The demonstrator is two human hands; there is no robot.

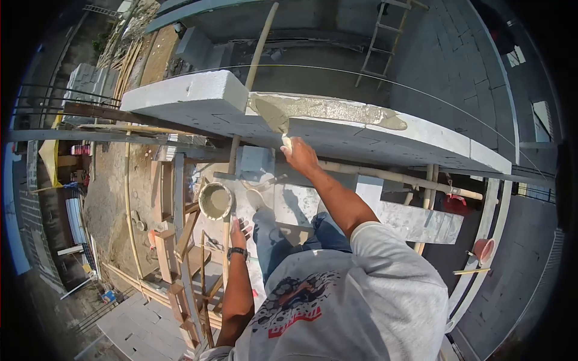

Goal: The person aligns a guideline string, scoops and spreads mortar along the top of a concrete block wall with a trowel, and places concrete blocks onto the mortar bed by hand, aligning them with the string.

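My right hand [303, 155] is closed around the handle of a trowel [272, 115]. The trowel's pointed blade rests at the wet mortar [325, 109] spread along the top of a light block wall [448, 141]. Left of the blade, a white block [186, 89] sits on the wall, its end face by the mortar. My left hand [241, 232] hangs low with its fingers apart and nothing in it. Just beyond it stands a round bucket [203, 212] with grey mortar inside.
A string line [421, 91] stretches above the wall. Bamboo poles [397, 176] and wooden posts [162, 256] form scaffolding around me. Loose blocks [255, 162] lie on the platform by my feet. A ladder [385, 42] leans inside the building; the ground lies lower at left.
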